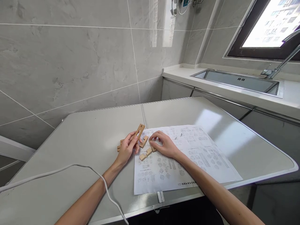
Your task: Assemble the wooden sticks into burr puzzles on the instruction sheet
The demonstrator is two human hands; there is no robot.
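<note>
Left hand (127, 146): pinched a slotted block (141, 128) marked 2, tilted, raised above the table (100, 126).
Right hand (164, 145): curled, its fingertips drawn close together beside the loose blocks (142, 157); whether they gripped one could not be told.
Loose blocks: several lay between the hands, notched ones on the sheet (164, 185); others sat just left of the left hand.
Sheet: printed, spread on the table beneath the right hand.
Cable (77, 164): white, crossed over the left forearm (92, 195).
</note>
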